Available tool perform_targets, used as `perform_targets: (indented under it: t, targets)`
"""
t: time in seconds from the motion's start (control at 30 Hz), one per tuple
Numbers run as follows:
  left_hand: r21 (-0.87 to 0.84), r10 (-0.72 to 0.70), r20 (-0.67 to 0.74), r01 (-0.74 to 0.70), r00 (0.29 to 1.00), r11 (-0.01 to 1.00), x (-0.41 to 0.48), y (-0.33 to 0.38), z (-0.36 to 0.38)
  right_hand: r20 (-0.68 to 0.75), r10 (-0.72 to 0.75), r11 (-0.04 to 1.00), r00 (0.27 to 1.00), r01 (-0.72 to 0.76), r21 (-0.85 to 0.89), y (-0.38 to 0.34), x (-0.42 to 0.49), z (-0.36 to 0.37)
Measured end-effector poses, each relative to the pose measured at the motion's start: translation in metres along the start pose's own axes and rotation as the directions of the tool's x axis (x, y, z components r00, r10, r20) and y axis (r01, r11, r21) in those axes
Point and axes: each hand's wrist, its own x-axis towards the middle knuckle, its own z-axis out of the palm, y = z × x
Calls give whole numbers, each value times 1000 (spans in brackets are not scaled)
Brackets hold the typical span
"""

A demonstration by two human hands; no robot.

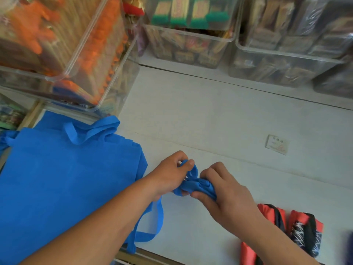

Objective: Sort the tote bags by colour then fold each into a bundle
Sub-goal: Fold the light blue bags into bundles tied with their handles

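At the far left, a stack of flat blue tote bags [66, 178] was laid on the white table [210, 121], its handles bunched at the far edge and one handle loop [152, 226] trailed off at the near edge, under the left forearm. Above the stack, a clear bin [91, 54] packed with orange and striped goods was seen.

Just right of the stack, the left hand [170, 175] was curled, and a blue strap was pinched between its thumb and fingers. The strap was joined to a small blue bundle [196, 185], which was held between both hands just over the table, near its middle. The other end of the bundle was gripped by the right hand [227, 192], its fingers wrapped over the top and its thumb pressed beneath.

Farther back, two more clear bins [191, 44] of packaged goods were lined up along the wall. A small paper label [277, 144] was stuck flat on the table, well apart from the hands.

At the lower right, red bundles [305, 232] with black straps were set side by side near the table's front edge, partly hidden by the right forearm.
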Motion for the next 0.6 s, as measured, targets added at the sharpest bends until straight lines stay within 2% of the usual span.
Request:
perform_targets:
  t: [0.07,0.13,0.17,0.2,0.23,0.3,0.37,0.4,0.5,0.6]
  targets:
    - [-88,0,78,7,997,996,-6,8,6,-7,-3,1000,1000,3,-12,6,5,-1]
    - [-66,24,108,-17,994,998,-9,11,14,-30,34,999,999,-33,35,9,7,-1]
    - [-53,41,108,-35,993,998,-11,12,17,-70,71,994,995,-64,90,8,6,-3]
    - [-66,53,99,-47,994,997,-13,12,20,-120,171,966,978,-142,218,5,6,-6]
    - [-104,57,86,-48,995,993,-13,12,21,-151,321,880,935,-235,413,1,5,-10]
    - [-159,69,81,-56,994,986,-17,13,22,-91,551,609,829,-325,724,-1,3,-13]
    - [-144,95,72,-84,993,986,-20,14,24,-28,630,473,776,-354,807,1,1,-13]
    - [-136,99,64,-90,993,987,-23,15,25,-14,640,453,769,-362,815,0,0,-13]
    - [-136,104,51,-96,993,986,-33,18,27,-12,584,523,811,-365,770,-8,-5,-16]
    - [-121,99,64,-91,993,988,-49,25,25,-37,449,700,893,-326,636,-17,-13,-28]
